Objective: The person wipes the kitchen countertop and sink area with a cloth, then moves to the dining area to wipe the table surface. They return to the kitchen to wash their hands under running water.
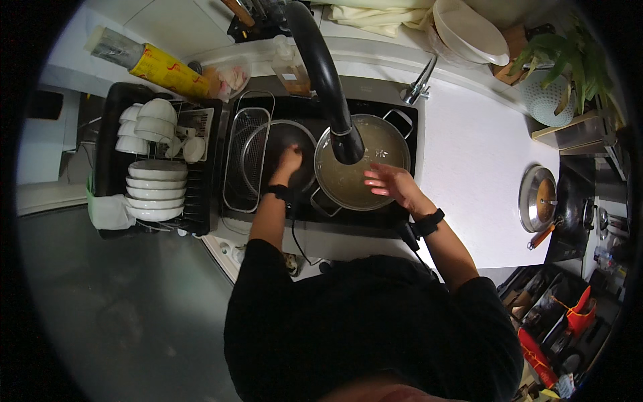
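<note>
Over the sink (331, 228), my right hand (394, 185) is held above the right side of a two-handled metal pot (361, 207), fingers apart and wet, with nothing in them. Cloudy liquid (387, 140) with a few bubbles fills the pot. My left hand (290, 160) reaches over a dark round pan (296, 133) to the left. Its fingers are curled, and whether they grip anything cannot be made out. A wire-mesh basket (248, 156) covers the pan's left edge. The black faucet (324, 75) arches over the pot, its spout hiding part of the liquid.
A black dish rack (113, 161) on the left holds white bowls (155, 120) and stacked plates (156, 191). A soap bottle (291, 70) and a small chrome tap (419, 85) stand behind the sink. The white countertop (477, 166) extends right towards a lidded pan (537, 198).
</note>
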The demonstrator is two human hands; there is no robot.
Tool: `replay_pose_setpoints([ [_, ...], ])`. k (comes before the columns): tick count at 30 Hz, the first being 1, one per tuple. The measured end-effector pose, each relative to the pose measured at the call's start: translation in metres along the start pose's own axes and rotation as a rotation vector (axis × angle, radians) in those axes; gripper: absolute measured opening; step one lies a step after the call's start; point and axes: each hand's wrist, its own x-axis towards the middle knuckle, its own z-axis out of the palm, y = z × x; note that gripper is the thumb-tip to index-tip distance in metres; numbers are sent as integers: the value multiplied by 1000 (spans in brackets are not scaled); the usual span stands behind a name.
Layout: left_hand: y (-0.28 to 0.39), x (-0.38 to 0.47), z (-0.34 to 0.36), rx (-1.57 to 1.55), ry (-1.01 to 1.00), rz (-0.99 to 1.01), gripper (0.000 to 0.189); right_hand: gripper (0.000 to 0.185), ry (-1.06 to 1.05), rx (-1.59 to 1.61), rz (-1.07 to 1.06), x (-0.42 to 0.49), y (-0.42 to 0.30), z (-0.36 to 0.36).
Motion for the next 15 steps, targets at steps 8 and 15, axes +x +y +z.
replay_pose_setpoints([
  [8, -19, -12, 26, 596, -683, -99, 36, 40, 91, -49, 43, -9, -1, -7],
  [15, 50, -56, -58, 198, 59, -91, 41, 36, 87, -99, -19, -13, -4, -4],
])
